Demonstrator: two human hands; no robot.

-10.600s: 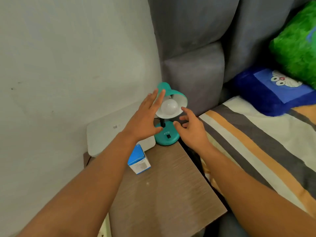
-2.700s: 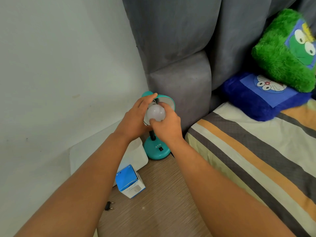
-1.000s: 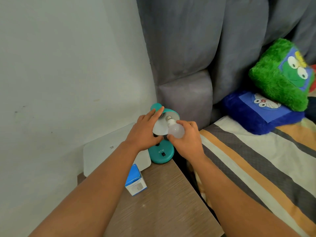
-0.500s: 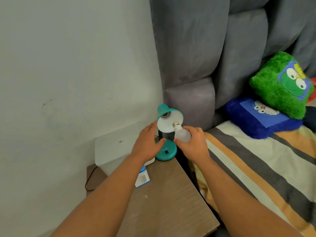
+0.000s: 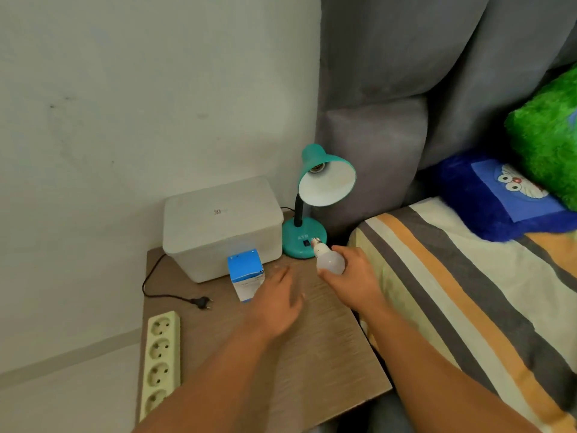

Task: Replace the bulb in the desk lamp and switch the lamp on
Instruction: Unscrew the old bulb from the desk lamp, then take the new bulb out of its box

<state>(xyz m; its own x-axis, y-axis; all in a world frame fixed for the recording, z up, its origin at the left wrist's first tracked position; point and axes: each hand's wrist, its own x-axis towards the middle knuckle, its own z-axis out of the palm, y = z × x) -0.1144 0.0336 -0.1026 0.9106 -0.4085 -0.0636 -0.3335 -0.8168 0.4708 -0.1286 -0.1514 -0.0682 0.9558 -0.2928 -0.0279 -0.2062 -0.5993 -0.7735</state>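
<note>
Centre of the frame: right hand (image 5: 352, 276) closed around a white bulb (image 5: 330, 260), screw cap pointing up-left, just in front of the teal desk lamp (image 5: 304, 239) base. Lamp shade (image 5: 327, 179) tilted toward the camera, socket (image 5: 318, 166) bare. Left hand (image 5: 274, 304) open and blurred, fingers spread, low over the wooden bedside table (image 5: 327, 354), touching or just beside a small blue-and-white box (image 5: 246, 273). Behind the box, a white lidded container (image 5: 218, 226). Lower left: unplugged black plug (image 5: 203, 303) near a cream power strip (image 5: 160, 357).
</note>
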